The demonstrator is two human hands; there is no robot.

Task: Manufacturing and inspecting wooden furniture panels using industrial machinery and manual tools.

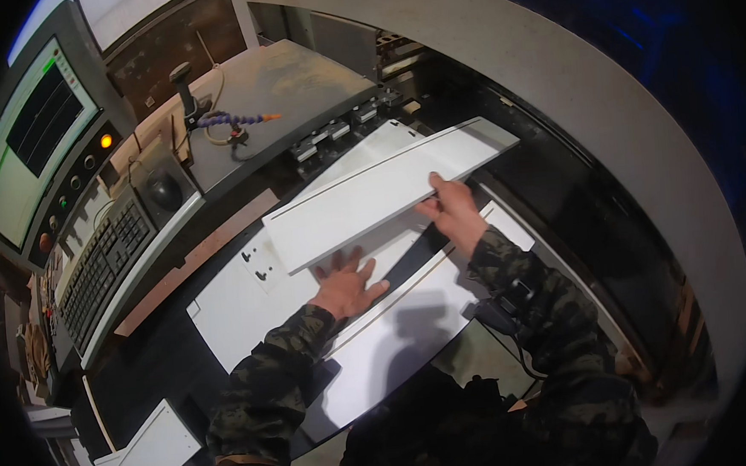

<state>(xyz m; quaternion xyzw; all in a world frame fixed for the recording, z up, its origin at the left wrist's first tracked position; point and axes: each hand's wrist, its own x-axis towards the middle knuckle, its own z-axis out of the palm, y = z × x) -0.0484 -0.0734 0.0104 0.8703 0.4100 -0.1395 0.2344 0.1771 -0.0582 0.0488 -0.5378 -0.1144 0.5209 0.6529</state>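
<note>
The right hand (457, 215) pinches a long, white, grooved rectangular panel (379, 194) inside the black flat desk's (137, 363) near edge, the left hand's (345, 292) fingers spread wide; seemingly positioning, which calls for level support.

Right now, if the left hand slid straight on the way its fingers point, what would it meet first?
The left hand would probably meet the near edge of the white board held by the right hand; depth is unclear, so it might pass underneath instead.
</note>
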